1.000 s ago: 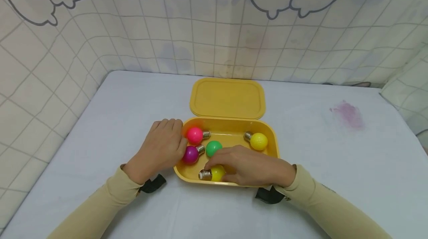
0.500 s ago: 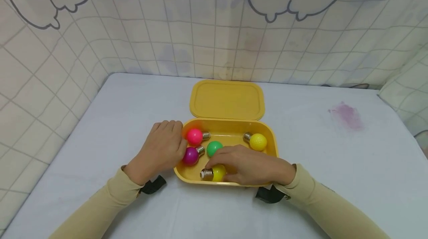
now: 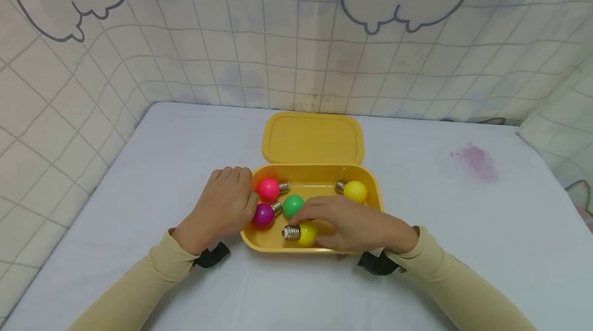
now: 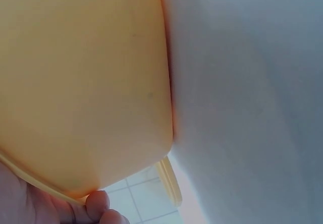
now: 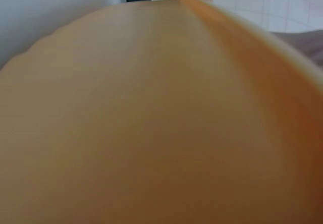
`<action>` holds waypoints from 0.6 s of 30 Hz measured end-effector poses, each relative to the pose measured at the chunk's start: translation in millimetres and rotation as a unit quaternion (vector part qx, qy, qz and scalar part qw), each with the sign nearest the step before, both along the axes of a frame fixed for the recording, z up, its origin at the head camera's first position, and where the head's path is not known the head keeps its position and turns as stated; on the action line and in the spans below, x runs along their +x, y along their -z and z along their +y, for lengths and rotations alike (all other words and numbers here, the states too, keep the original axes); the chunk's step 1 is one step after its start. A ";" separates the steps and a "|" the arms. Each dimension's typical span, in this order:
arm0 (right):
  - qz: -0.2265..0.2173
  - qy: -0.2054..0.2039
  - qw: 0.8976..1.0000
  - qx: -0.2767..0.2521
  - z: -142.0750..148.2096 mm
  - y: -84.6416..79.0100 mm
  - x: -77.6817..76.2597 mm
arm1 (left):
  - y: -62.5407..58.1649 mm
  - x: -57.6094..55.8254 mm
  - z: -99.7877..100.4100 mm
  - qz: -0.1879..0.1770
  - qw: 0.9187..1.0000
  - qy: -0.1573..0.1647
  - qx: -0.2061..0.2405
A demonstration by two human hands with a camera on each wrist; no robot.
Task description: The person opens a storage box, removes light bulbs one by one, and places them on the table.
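A yellow plastic box (image 3: 273, 245) holds several toy light bulbs with silver screw bases. My left hand (image 3: 228, 199) grips its left rim; in the left wrist view the fingers (image 4: 97, 204) curl over that rim. Low in the box, my right hand (image 3: 345, 223) pinches a yellow bulb (image 3: 308, 233), its base facing left. A green bulb (image 3: 293, 206) lies just beyond the right fingers. Beside the left hand are a pink bulb (image 3: 268, 189) and a purple bulb (image 3: 263, 215). The box wall (image 5: 151, 108) fills most of the right wrist view and hides the right fingers.
Another yellow bulb (image 3: 355, 192) lies in the box's far right corner. Behind the box, a flat yellow lid (image 3: 313, 138) rests on the white-covered table (image 3: 431, 192). A checked cloth (image 3: 296, 37) hangs at the back, and a pink stain (image 3: 475, 161) marks the right side.
My right hand has lifted slightly and shifted a little right with the yellow bulb between its fingers. The left hand keeps its grip on the rim.
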State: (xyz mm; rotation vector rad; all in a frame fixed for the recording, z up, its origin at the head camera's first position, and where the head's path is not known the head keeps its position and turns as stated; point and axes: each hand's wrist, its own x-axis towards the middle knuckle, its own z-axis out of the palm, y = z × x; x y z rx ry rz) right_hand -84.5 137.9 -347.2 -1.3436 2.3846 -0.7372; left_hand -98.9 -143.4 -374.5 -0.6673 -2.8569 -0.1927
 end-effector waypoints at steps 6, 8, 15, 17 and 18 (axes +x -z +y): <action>-0.005 0.019 1.000 0.001 5.3 -4.8 0.1 | 1.5 -2.6 -1.3 -0.016 1.000 -0.002 0.009; -0.016 0.030 0.999 0.000 8.3 -6.1 0.0 | 2.0 -3.3 -1.8 -0.024 1.000 -0.005 0.008; -0.014 0.077 0.997 -0.029 23.0 -8.2 0.2 | 0.8 -3.9 -1.4 -0.025 1.000 0.002 0.012; -0.010 0.086 0.995 -0.039 25.4 -8.4 1.0 | 0.8 -3.6 -1.8 -0.023 1.000 0.005 0.014; -0.011 0.088 0.995 -0.045 25.5 -8.8 1.5 | 0.9 -3.0 -2.6 -0.021 1.000 0.005 0.013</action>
